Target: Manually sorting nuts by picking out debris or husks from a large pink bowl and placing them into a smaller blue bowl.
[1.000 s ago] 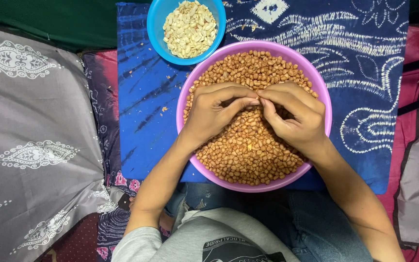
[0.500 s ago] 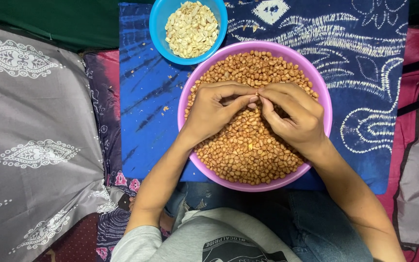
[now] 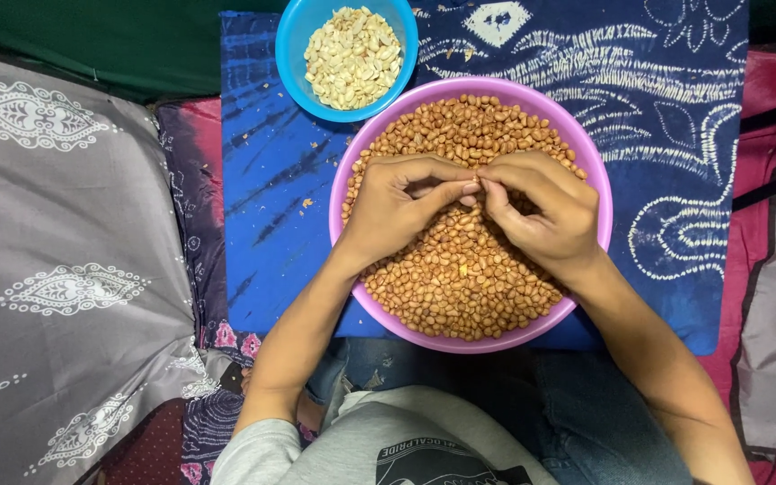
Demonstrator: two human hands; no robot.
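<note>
We pinched one small, light, brittle-skinned peanut [image 3: 471, 189] between left hand [image 3: 397, 211] and right hand [image 3: 545, 216] fingertips, both hands curled, over the pink bowl's [image 3: 352, 175] heap, the blue bowl [image 3: 291, 40] at eleven o'clock.

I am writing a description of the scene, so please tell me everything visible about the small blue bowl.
The small blue bowl is round, smooth and looks like plastic. It stands upright on a blue patterned cloth; its far rim is cut off by the picture edge. Pale, skinless peanuts fill it in a heap. Its near rim meets the bigger purple bowl. No hand touches it.

grey short-sleeved shirt [image 3: 379, 440] with dark chest print, blue jeans [image 3: 586, 413], bare forearms.
</note>
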